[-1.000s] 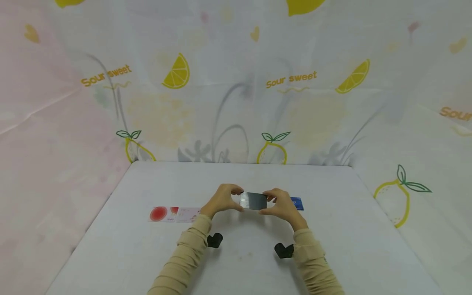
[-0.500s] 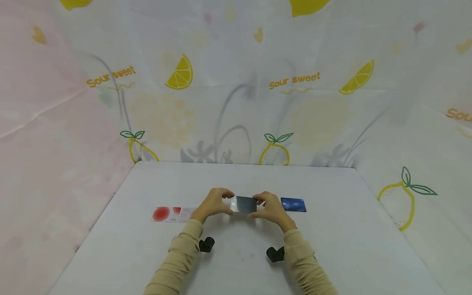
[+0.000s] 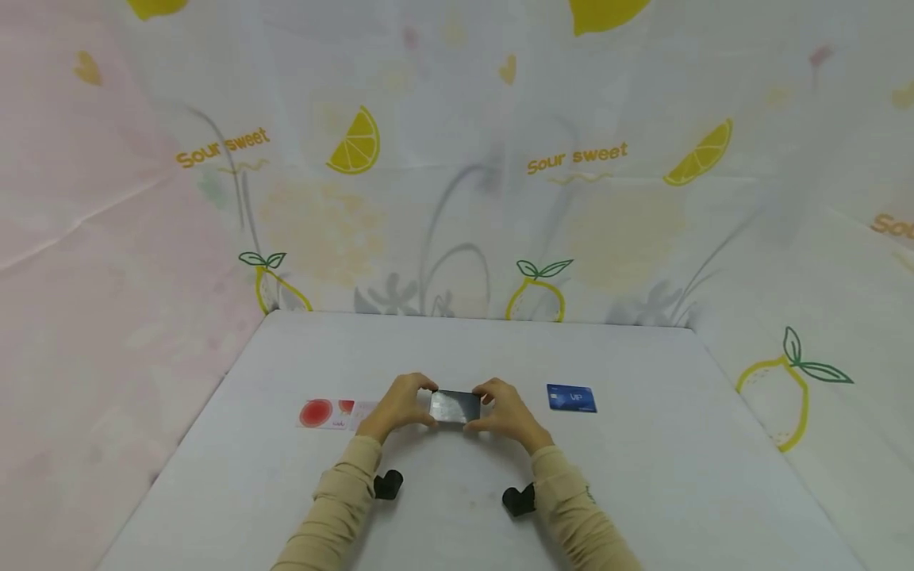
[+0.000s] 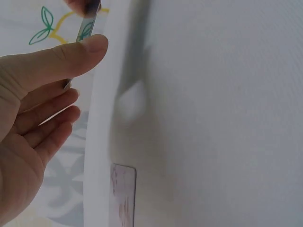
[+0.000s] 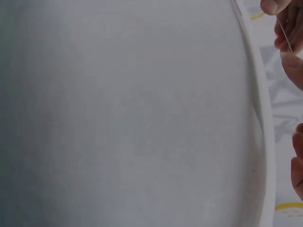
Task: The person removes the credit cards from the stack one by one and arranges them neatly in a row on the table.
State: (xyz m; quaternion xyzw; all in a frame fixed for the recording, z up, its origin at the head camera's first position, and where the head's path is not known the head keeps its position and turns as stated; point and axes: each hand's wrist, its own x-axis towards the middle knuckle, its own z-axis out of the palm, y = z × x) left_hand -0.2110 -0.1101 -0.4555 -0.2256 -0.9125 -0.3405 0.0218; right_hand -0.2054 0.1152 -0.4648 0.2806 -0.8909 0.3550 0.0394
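Note:
A dark, shiny card (image 3: 455,406) is held up over the white table between both hands, tilted so its face catches the light. My left hand (image 3: 398,404) pinches its left edge between thumb and fingers. At the opposite edge, my right hand (image 3: 508,414) pinches it the same way. From the left wrist, the card (image 4: 87,26) appears nearly edge-on behind the thumb, above the tabletop. The right wrist view catches only part of the right hand (image 5: 294,71), with the card (image 5: 284,34) as a thin line.
Left of the hands lie a card with a red round print (image 3: 321,413) and a pale pink card (image 3: 362,409), partly covered by the left hand. A blue card (image 3: 571,398) lies to the right. Lemon-print cloth (image 3: 457,198) stands behind the white table (image 3: 643,476).
Both hands have moved left and slightly nearer with the dark card between them. The blue card, earlier partly hidden behind the right hand, now shows fully. The view has shifted slightly.

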